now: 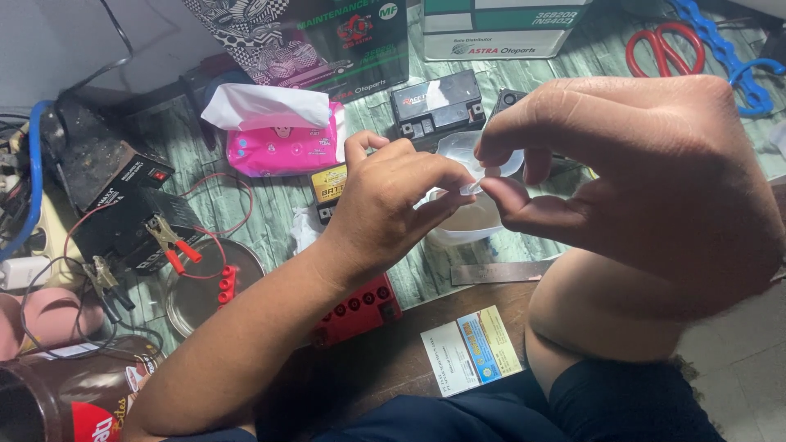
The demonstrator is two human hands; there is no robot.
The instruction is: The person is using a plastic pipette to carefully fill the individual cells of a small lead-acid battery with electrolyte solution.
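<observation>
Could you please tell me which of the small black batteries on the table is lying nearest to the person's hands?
The one with the yellow label, just beside the left hand. The other black battery stands farther back, near the cartons.

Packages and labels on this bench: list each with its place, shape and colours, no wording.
Black box: top centre, green and patterned print.
White box: top right, green band.
Pink tissue pack: left of centre, white tissue sticking out.
Yellow label: on a small black battery, centre.
Card: bottom centre, white, blue and yellow.

Bare forearms, no sleeves, dark navy shorts
</observation>
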